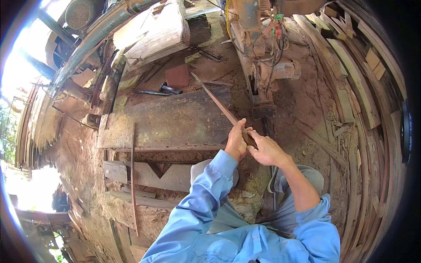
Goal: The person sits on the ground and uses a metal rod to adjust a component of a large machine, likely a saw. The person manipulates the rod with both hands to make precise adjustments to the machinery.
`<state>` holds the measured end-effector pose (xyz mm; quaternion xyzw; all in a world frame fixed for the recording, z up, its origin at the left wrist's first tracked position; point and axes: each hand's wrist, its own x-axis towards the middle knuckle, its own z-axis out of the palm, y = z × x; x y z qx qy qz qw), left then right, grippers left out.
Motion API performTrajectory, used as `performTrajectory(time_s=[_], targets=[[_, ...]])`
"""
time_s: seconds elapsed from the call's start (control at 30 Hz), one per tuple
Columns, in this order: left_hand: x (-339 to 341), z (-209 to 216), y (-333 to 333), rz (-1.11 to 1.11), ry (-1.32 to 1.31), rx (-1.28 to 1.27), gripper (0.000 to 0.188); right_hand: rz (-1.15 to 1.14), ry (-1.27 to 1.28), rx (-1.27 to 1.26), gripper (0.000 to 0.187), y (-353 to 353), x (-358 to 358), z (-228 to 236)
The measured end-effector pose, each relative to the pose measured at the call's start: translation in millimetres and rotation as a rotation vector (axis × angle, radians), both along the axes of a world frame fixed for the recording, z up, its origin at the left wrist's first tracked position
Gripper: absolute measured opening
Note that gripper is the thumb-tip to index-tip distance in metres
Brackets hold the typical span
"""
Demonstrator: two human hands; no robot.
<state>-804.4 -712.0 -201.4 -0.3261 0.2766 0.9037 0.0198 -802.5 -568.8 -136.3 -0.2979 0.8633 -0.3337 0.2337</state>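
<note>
A long, narrow reddish-brown wooden strip slants up and to the left from my hands, over the right end of a thick wooden plank. My left hand is closed around the strip near its lower end. Just right of it, my right hand grips the same end with fingers and thumb, and the two hands almost touch. My fingers partly hide that end. Beyond the plank lie a hammer with a dark head and a flat reddish square piece.
Another thin strip leans across the plank and a notched timber. A dusty motor with loose wires stands on a metal rail at the far right. Long boards are stacked along the right. A large slab lies at the back.
</note>
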Motion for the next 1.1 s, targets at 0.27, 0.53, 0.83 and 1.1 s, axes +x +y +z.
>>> performTrajectory(time_s=[0.27,0.53,0.83,1.1], targets=[[1.8,10.4,11.1,-0.016,-0.097,-0.074,0.033,0.052,0.109,0.079,0.047,2.5,-0.6,-1.9],[2.2,8.7,9.2,0.002,-0.028,-0.057,0.033,0.022,0.132,0.018,0.044,3.3,2.1,2.1],[1.0,0.8,7.4,0.003,-0.055,-0.015,0.031,0.051,0.163,0.011,0.042,1.2,-0.4,-5.0],[4.1,9.3,11.0,-0.004,-0.052,-0.031,0.031,0.047,0.146,0.019,0.042,1.4,-0.5,0.1]])
